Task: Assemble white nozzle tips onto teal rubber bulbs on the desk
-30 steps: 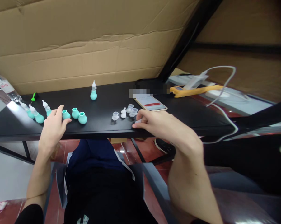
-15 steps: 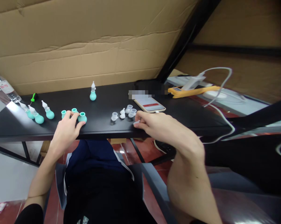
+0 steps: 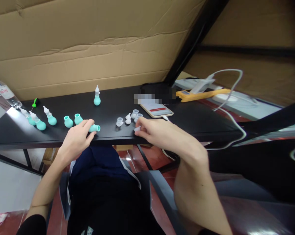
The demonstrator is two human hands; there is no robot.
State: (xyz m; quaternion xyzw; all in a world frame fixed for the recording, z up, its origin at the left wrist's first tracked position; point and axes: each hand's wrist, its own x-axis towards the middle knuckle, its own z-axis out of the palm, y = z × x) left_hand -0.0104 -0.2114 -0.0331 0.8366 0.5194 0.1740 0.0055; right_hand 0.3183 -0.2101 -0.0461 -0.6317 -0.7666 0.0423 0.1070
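My left hand [image 3: 80,135] is closed around a teal rubber bulb [image 3: 95,128], tilted so its open neck faces right. Two more open-necked bulbs, one [image 3: 68,121] upright and another [image 3: 78,118] beside it, stand just behind that hand. Between the thumb and fingers of my right hand [image 3: 149,129] is a small translucent plastic nozzle [image 3: 137,129], partly hidden. Several clear plastic pieces lie close by, among them a cup-shaped one [image 3: 119,122] and a pointed tip [image 3: 128,118]. An assembled bulb with nozzle [image 3: 97,96] stands farther back.
Several assembled bulbs [image 3: 40,124] lie at the left of the black table [image 3: 108,112], near a green-handled tool [image 3: 35,102] and a water bottle [image 3: 6,91]. A phone [image 3: 157,109] with a white cable lies behind my right hand. Cardboard [image 3: 88,49] rises at the back.
My left hand has taken hold of the rightmost open bulb, tipped it over and moved it right. My right hand, holding the nozzle, has shifted slightly left.
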